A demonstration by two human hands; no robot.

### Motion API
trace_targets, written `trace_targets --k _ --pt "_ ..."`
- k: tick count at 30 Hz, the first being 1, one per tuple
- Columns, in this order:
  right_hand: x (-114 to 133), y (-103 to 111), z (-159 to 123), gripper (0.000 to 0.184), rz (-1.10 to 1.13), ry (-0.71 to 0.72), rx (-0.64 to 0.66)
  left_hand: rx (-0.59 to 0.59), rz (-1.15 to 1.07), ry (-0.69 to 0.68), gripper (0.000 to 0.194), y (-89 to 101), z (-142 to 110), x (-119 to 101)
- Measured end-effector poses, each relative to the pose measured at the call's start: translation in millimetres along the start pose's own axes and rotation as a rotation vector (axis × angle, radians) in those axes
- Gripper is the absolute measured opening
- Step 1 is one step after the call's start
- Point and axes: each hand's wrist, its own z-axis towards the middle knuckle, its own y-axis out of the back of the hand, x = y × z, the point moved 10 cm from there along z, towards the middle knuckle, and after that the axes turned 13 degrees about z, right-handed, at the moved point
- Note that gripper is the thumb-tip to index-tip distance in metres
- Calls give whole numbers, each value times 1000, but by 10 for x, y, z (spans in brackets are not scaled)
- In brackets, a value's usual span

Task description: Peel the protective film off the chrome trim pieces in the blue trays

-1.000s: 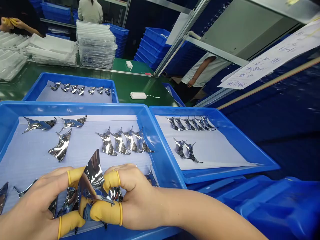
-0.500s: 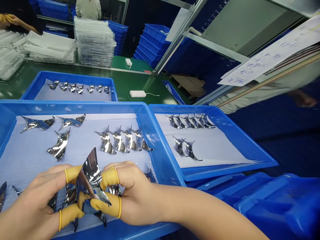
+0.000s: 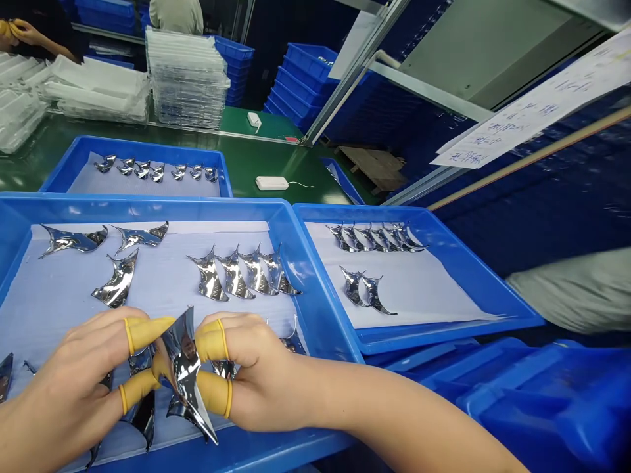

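Between my two hands is a shiny chrome-like curved piece [image 3: 186, 368] with pointed ends, held above the near blue tray [image 3: 325, 289]. My left hand [image 3: 79, 374] grips its left side with fingers in yellow finger cots. On the other side, my right hand [image 3: 256, 374] pinches it, also with yellow cots on thumb and forefinger. Similar mirror-bright pieces lie on the white liner of this tray: a row of several [image 3: 236, 274], a single piece [image 3: 117, 279] and two along the back [image 3: 73, 240]. More pieces lie partly hidden beneath my hands.
A second blue tray [image 3: 513, 309] on the right holds more such pieces. Behind, a smaller tray [image 3: 221, 172] carries little shiny parts. A white device [image 3: 272, 183] lies on the green table [image 3: 305, 187]. Clear plastic trays [image 3: 187, 79] are stacked behind. Another person's sleeve [image 3: 576, 289] shows at right.
Both hands have turned the chrome-like piece, so its lower point now reaches further down, and my right thumb has shifted. At right, the other person's pale clothing has moved lower and nearer.
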Motion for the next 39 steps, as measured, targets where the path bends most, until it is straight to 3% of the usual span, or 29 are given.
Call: trace_targets --k 4,10,15,21,27,39 --pt "-71 13 -19 22 29 -59 -21 13 -6 -40 39 15 29 -30" --pt "-73 31 -10 23 92 -122 -17 -15 -86 34 23 22 -16 -62" --pt "-181 75 -15 28 343 -297 -84 20 -79 81 42 -25 -59 -3" --pt "-355 120 -63 14 568 -405 -204 46 -146 36 38 -19 13 -43" --pt "-477 108 -84 35 750 -508 -258 48 -211 61 32 -19 41 -49" --pt "-592 122 -75 38 896 -537 -305 54 -235 55 6 -31 36 -53"
